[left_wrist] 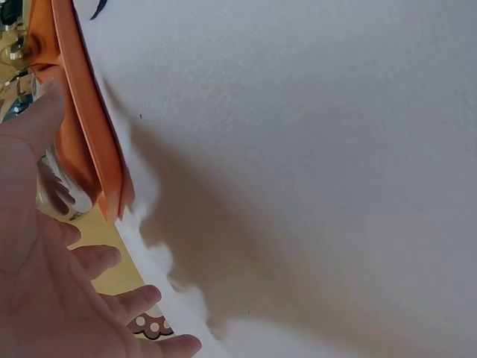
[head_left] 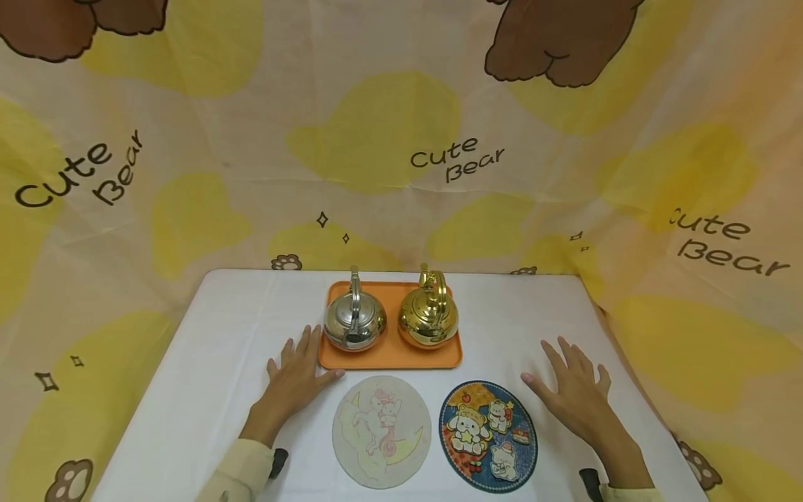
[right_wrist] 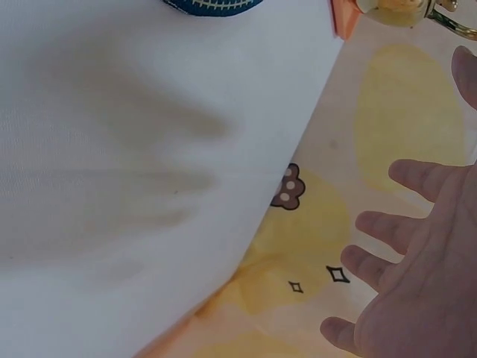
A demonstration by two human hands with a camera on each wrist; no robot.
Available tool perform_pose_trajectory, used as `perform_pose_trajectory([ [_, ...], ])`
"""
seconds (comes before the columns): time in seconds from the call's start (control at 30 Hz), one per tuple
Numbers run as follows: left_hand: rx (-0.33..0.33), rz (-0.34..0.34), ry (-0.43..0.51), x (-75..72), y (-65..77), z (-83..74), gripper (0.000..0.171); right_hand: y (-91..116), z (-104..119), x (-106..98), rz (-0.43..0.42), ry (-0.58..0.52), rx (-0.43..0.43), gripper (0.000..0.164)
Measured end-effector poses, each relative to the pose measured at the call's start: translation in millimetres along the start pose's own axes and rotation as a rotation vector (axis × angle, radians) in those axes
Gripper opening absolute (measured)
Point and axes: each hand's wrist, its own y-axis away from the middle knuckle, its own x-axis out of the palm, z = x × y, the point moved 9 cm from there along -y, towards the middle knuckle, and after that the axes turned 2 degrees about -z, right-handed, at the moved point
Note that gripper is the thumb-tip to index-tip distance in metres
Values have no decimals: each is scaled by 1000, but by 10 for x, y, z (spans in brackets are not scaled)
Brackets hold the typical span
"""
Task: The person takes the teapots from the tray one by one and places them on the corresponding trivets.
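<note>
Two shiny round kettles with upright handles, a silver kettle (head_left: 355, 321) on the left and a gold kettle (head_left: 429, 319) on the right, stand on an orange tray (head_left: 392, 359) at the table's back. Beside the tray's left edge, my left hand (head_left: 295, 380) is spread with its fingers apart and holds nothing. My right hand (head_left: 576, 390) is also spread, over the right side of the table, away from the tray. In the right wrist view its fingers (right_wrist: 387, 231) are extended with nothing between them.
In front of the tray lie two round mats: a pale mat (head_left: 381, 432) with a faint drawing and a blue-and-orange mat (head_left: 488, 437) with cartoon animals. A white cloth covers the table (head_left: 207, 362). A patterned curtain (head_left: 376, 139) hangs behind and at the sides.
</note>
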Motion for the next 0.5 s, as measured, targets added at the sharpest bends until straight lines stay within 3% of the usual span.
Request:
perform_pose_trajectory([
  [0.5, -39, 49, -40, 134, -81, 35, 105, 14, -4, 20, 1, 0, 9, 94],
])
